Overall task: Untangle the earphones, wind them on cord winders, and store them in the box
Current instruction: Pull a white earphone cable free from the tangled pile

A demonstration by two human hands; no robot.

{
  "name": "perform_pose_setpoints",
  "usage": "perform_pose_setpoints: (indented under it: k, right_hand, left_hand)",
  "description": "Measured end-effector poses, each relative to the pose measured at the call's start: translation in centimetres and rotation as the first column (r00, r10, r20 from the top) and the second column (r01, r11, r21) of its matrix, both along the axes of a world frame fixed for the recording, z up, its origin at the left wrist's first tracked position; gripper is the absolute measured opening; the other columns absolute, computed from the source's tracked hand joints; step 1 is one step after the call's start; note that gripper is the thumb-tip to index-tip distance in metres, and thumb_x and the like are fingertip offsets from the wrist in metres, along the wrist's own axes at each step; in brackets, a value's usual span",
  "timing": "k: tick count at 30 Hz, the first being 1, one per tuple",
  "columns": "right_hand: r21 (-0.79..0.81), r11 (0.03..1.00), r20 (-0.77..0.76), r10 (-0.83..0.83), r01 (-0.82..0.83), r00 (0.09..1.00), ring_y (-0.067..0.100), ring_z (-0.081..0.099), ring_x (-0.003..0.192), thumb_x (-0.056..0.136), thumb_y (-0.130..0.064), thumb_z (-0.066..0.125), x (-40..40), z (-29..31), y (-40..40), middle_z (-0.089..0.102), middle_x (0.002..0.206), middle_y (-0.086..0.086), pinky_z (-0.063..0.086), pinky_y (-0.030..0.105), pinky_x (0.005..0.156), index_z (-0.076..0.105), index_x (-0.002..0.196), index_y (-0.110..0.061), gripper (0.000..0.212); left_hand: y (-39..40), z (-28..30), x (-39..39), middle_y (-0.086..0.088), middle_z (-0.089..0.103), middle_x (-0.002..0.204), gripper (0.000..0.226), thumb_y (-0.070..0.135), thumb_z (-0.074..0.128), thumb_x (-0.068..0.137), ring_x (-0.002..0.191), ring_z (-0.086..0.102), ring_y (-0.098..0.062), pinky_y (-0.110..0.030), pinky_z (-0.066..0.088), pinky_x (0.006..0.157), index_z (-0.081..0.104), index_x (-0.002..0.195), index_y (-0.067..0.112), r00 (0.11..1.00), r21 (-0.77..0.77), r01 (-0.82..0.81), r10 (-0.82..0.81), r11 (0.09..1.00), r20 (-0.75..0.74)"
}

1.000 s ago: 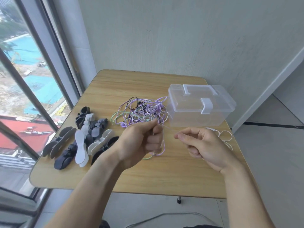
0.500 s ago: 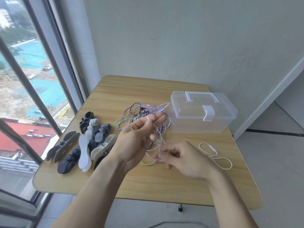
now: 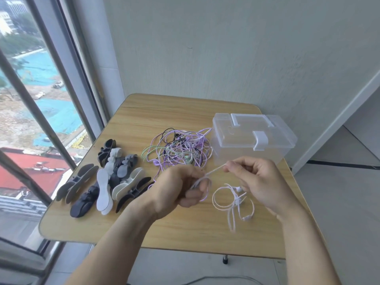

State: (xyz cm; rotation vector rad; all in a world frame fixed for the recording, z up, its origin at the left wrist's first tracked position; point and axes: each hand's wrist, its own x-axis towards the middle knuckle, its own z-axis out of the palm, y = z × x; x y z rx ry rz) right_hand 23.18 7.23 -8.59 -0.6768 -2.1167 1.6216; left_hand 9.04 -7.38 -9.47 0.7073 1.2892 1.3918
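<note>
I see left hand (image 3: 181, 187) and right hand (image 3: 257, 177) both pinching a taut white cord (image 3: 216, 170); tangle (image 3: 181, 150) beside closed box (image 3: 253, 138).

Two bare forearms enter from the lower edge of the head view, one from lower left, one from lower right. No sleeves in view on either arm; cuffs, if any, lie out of frame below. Left hand (image 3: 181, 187): bare, no glove, no ring or band seen on the fingers that show. Wrist bare, no watch or strap. Right hand (image 3: 260, 183): likewise bare, no glove, wrist without watch or bracelet. Knuckles and finger backs show on the right hand; nails short where visible, unpainted as far as can be told. Slight motion blur on both hands; finer detail not readable.
</note>
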Motion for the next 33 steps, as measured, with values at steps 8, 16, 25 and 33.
perform_pose_setpoints:
  k: [8, 16, 25, 33]
  right_hand:
    - [0.096, 0.960, 0.181, 0.244, -0.264, 0.953, 0.009, 0.027, 0.050, 0.102, -0.023, 0.055, -1.2, -1.3, -1.9, 0.037, 0.053, -0.014, 0.024, 0.020, 0.048, 0.074, 0.096, -0.019, 0.020]
    - [0.067, 0.902, 0.205, 0.407, -0.427, 0.890, 0.011, 0.043, 0.047, 0.098, -0.030, 0.063, -1.8, -0.2, -4.1, 0.053, 0.056, 0.002, 0.032, 0.025, 0.043, 0.076, 0.088, -0.017, 0.021]
    - [-0.165, 0.974, -0.256, 0.109, -0.155, 0.960, 0.014, 0.021, 0.042, 0.061, -0.059, 0.087, 0.2, 0.1, -0.2, 0.031, 0.043, -0.007, 0.019, 0.025, 0.044, 0.072, 0.064, -0.011, 0.050]
    - [0.028, 0.968, -0.088, -0.244, 0.247, 0.966, 0.009, 0.058, 0.041, 0.071, -0.032, 0.084, 2.2, 0.4, 1.4, 0.053, 0.064, 0.017, 0.045, 0.021, 0.040, 0.071, 0.078, 0.000, 0.034]
  left_hand:
    - [-0.2, 0.5, -0.8, -0.004, 0.073, 0.091, 0.026, 0.016, 0.033, 0.106, 0.078, 0.067, -0.020, -0.018, 0.024, 0.037, 0.052, 0.088, 0.016, 0.845, 0.188, -0.460, 0.363, 0.868, 0.393]
    - [-0.1, -0.7, 0.1, 0.010, 0.076, 0.093, 0.023, 0.002, 0.052, 0.099, 0.080, 0.070, -0.003, -0.017, 0.051, 0.069, 0.072, 0.093, 0.009, 0.650, 0.341, -0.382, 0.512, 0.859, -0.561]
    - [-0.9, -0.2, 0.3, 0.005, 0.032, 0.052, 0.032, 0.022, 0.049, 0.087, 0.050, 0.025, -0.013, -0.026, 0.020, 0.051, 0.046, 0.056, 0.012, 0.878, 0.190, -0.052, 0.135, 0.980, -0.459]
    - [-0.8, 0.8, -1.8, 0.010, 0.016, 0.044, 0.046, 0.018, 0.038, 0.091, 0.039, 0.010, -0.007, -0.029, 0.001, 0.047, 0.027, 0.048, 0.028, 0.795, 0.153, -0.568, 0.492, 0.809, 0.355]
